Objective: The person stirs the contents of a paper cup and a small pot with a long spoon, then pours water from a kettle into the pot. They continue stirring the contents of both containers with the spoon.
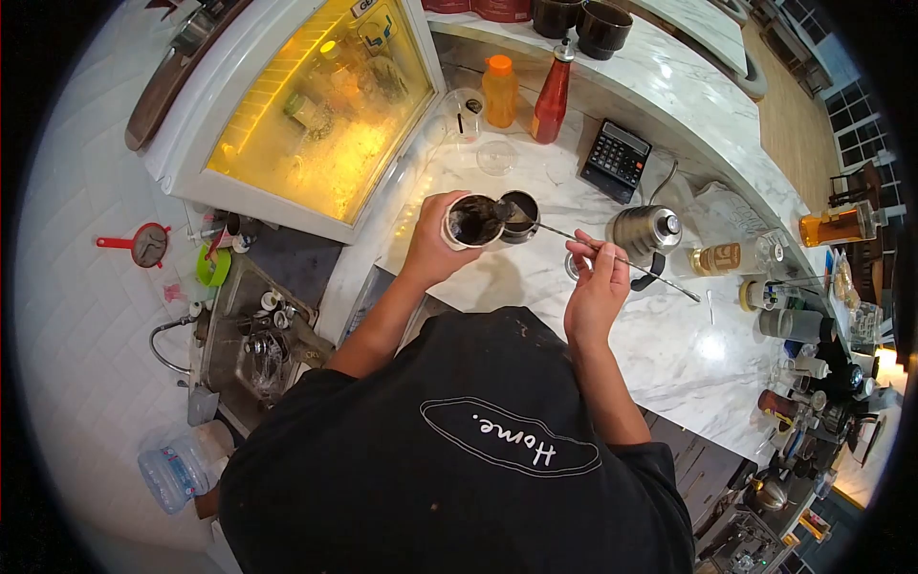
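Observation:
A round, light-walled container (473,221) with dark, loose-looking contents is gripped in my left hand (430,244), its mouth facing up toward me. Right beside its rim stands a dark metal cup (521,218) on the marble counter (535,282). My right hand (597,287) pinches a long bar spoon with a twisted shaft (660,277). The spoon's far end overlaps the gap between the container and the metal cup, where a dark clump shows. A silver kettle with a black handle (639,231) stands just beyond my right hand.
Behind the cup are a calculator (617,161), a red bottle (552,100) and an orange-capped bottle (499,91). A lit glass-fronted cabinet (320,105) borders the counter on the left, with a sink (239,368) below it. Several jars and bottles line the right side.

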